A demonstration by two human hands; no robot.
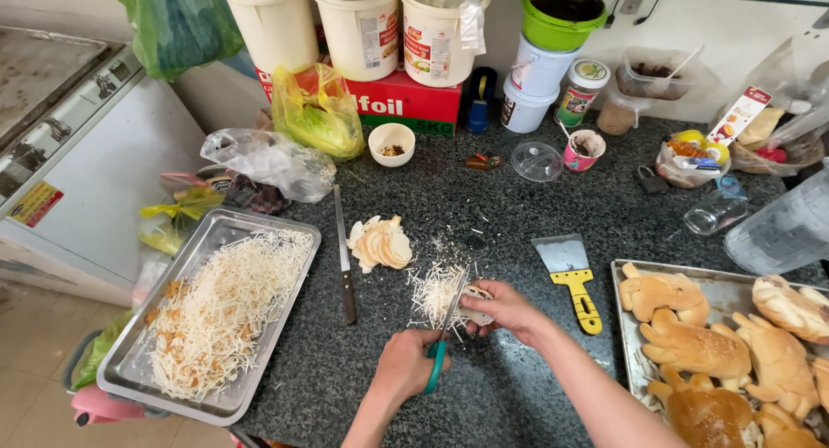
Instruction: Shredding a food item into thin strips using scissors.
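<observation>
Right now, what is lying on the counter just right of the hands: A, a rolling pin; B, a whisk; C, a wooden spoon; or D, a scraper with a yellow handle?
D: a flat metal scraper with a yellow handle lies on the dark counter, between the right hand and the tray of bread rolls.
</observation>
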